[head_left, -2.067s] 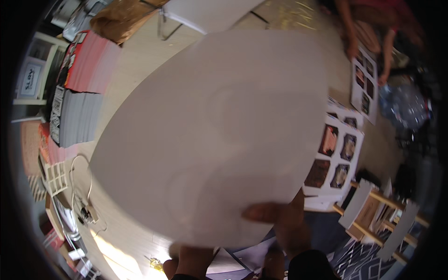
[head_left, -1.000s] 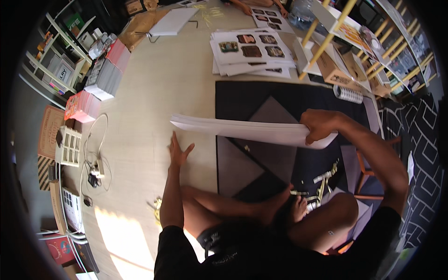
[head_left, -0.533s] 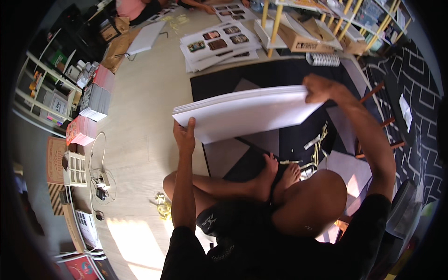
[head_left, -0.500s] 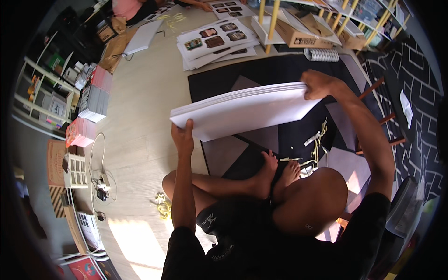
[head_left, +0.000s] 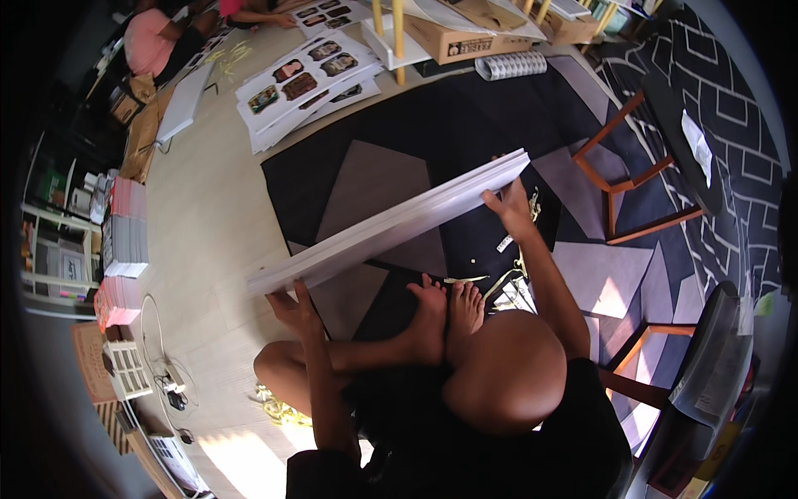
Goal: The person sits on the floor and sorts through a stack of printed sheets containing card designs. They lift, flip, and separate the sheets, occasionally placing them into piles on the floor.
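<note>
A thick stack of large white sheets (head_left: 391,223) is held edge-on between the two hands, above the crossed legs of the seated person. The left hand (head_left: 293,306) is cupped under the stack's lower left end, thumb and fingers closed on its edge. The right hand (head_left: 509,209) is closed on the upper right end, fingers spread along the underside (how far the thumb wraps over the top cannot be told). The stack is tilted, its right end higher in the picture than its left, and it is kept clear of the floor.

Just below the stack, the person's bare feet (head_left: 447,314) are seen pressed together on a dark rug with grey geometric patches (head_left: 432,133). Small light strips and cords (head_left: 507,274) are scattered on the rug beside the feet.

Further out, printed photo sheets (head_left: 303,79) are spread on the pale wooden floor (head_left: 208,216) beyond the rug's far corner, near a cardboard box (head_left: 465,37). Stacks of pink and grey booklets (head_left: 125,241) are piled at the left, and a wooden chair frame (head_left: 623,175) is standing at the right. Another person in pink (head_left: 154,46) is seated at the far upper left.
</note>
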Tool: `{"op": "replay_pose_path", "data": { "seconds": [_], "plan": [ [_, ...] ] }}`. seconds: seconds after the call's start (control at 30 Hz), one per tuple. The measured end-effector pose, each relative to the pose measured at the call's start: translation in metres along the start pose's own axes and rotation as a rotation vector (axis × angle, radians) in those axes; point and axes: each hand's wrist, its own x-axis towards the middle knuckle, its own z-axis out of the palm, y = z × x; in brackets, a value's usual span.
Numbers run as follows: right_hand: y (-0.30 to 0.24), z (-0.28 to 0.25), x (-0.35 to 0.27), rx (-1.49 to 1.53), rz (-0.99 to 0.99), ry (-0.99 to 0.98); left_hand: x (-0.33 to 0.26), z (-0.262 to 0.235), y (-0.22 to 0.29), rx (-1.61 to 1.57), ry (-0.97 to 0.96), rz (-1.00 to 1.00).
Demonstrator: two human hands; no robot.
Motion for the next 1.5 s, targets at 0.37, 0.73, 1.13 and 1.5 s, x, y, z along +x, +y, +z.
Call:
{"op": "replay_pose_path", "data": {
  "seconds": [0.37, 0.73, 1.13, 1.5],
  "plan": [
    [-0.075, -0.016, 0.060, -0.300, -0.099, -0.259, 0.076, -0.031, 0.018, -0.138, -0.457, -0.075],
    [-0.132, 0.032, 0.064, -1.148, -0.586, -0.573, 0.115, -0.009, 0.104, 0.834, -0.678, 0.738],
    [-0.154, 0.011, 0.012, -0.740, -0.530, -0.133, 0.100, -0.012, 0.093, 0.899, -0.720, 0.653],
    [0.001, -0.046, -0.302, -0.583, 0.451, 0.149, 0.089, -0.020, 0.091, 0.908, -0.759, 0.799]
  ]
}}
